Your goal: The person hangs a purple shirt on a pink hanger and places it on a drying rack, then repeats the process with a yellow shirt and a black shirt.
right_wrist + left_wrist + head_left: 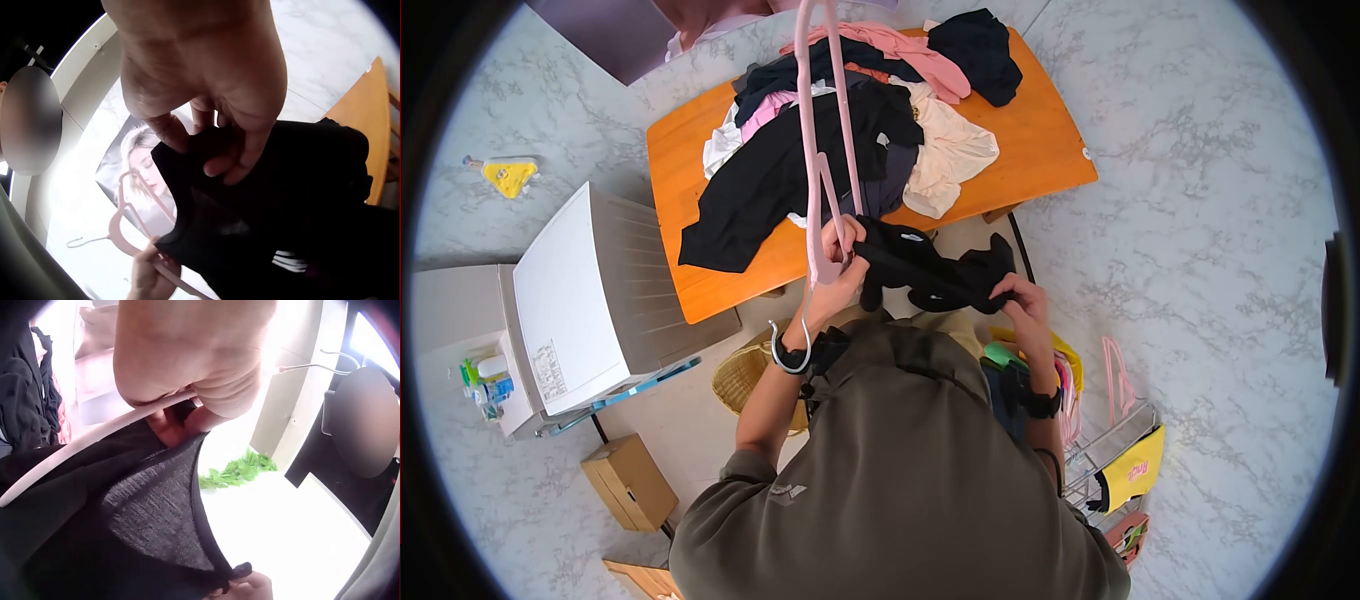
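A black garment [945, 278] is stretched between my two hands in front of my body. My left hand [838, 270] grips its edge together with a pink clothes hanger [807, 120], whose metal hook points back toward my forearm. On the other side, my right hand [1025, 300] pinches the garment between thumb and fingers. The right wrist view shows the garment's curved opening edge [178, 215] running from one hand to the other. A small white print shows on the black cloth. In the left wrist view, the hanger's arm [94, 434] lies over the fabric.
An orange wooden table [685, 285] ahead bears a pile of clothes [830, 150]. To the left stand a white cabinet [565, 290] and a cardboard box [630, 483]. A wicker basket [740, 380] is below; a metal rack [1090, 465] with pink hangers stands at the right.
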The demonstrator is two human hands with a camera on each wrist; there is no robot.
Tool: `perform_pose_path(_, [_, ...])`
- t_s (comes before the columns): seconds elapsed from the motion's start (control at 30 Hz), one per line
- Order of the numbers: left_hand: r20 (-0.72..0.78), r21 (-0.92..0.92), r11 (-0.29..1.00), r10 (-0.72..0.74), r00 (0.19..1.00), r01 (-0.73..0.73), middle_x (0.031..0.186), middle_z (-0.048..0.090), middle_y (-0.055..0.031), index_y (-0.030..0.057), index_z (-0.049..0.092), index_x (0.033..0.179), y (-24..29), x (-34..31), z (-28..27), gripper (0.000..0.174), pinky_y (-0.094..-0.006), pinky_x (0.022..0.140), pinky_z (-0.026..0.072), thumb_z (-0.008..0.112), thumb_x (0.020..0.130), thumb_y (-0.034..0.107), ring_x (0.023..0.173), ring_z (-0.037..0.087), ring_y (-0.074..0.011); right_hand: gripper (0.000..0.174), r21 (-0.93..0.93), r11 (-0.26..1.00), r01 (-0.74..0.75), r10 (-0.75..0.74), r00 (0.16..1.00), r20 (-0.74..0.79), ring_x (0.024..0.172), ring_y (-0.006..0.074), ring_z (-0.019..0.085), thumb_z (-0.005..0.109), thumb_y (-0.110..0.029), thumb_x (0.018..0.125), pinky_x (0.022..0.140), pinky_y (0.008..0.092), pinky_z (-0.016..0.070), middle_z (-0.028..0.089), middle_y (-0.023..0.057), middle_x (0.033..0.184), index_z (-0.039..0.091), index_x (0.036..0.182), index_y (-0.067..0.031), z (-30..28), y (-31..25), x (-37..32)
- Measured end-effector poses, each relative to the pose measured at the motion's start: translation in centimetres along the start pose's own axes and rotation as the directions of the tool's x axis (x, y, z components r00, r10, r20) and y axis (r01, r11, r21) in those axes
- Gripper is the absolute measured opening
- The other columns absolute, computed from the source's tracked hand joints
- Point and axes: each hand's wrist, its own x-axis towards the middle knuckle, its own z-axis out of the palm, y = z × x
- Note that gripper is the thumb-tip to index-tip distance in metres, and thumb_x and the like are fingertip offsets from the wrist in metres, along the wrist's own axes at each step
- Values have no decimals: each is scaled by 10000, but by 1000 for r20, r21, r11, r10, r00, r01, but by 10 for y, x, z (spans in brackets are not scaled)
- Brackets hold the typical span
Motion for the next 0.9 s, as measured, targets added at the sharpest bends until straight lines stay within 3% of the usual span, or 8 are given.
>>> perform_pose_path(0.17, [15,-88,995,-50,999,51,837,388,-20,95,319,803,3,-4,1,313,-196,530,273,405,629,-151,621,326,-58,185,-258,950,-177,163,984,-74,572,116,506,577,-124,829,562,259,413,548,45,611,583,748,42,9,30,-1])
perform_pose_path(0.23, [42,-67,997,36,998,-34,811,395,-31,98,316,801,-1,-3,-2,294,-214,601,281,432,615,-98,671,341,-94,442,-525,776,-350,319,935,-152,509,176,530,627,-354,848,542,293,429,528,95,523,605,678,53,10,37,2])
perform_pose_path(0.33, [35,-172,985,29,999,-23,786,398,-35,102,312,797,2,-4,-1,292,-228,647,269,470,603,-48,706,343,-120,600,-620,673,-403,379,908,-179,495,245,552,652,-518,785,525,336,437,534,159,516,626,644,65,20,41,1])
perform_pose_path(0.47, [87,-269,963,10,996,14,761,375,-19,106,316,790,6,-6,2,282,-224,631,267,484,633,-57,696,342,-107,607,-601,643,-475,467,865,-184,483,273,545,683,-543,736,521,362,440,546,184,537,641,674,59,21,69,0])
perform_pose_path(0.53, [105,-237,971,0,994,25,760,372,-10,106,318,793,5,-7,6,277,-219,625,268,487,659,-69,692,339,-97,577,-718,560,-412,526,847,-76,503,298,574,718,-511,698,541,367,464,561,195,553,639,675,61,19,79,0])
perform_pose_path(0.63, [133,-195,979,-35,991,61,762,371,6,106,323,800,6,-10,13,273,-211,616,269,492,706,-87,686,332,-77,539,-710,606,-359,487,873,-26,564,344,609,732,-451,680,564,386,483,584,218,587,629,663,78,25,95,-7])
perform_pose_path(0.73, [135,-173,982,-59,989,83,735,375,2,107,328,776,9,-9,19,298,-214,582,282,515,697,-112,674,358,-88,480,-729,627,-276,358,933,-45,661,390,627,733,-397,681,603,407,496,608,245,665,642,705,74,31,124,-9])
perform_pose_path(0.9, [164,-153,984,-65,984,90,734,387,3,106,330,783,8,-9,17,301,-216,587,283,534,729,-110,668,363,-86,369,-764,498,-410,458,873,-171,790,405,628,675,-338,742,680,430,506,627,259,796,673,832,19,19,121,4])
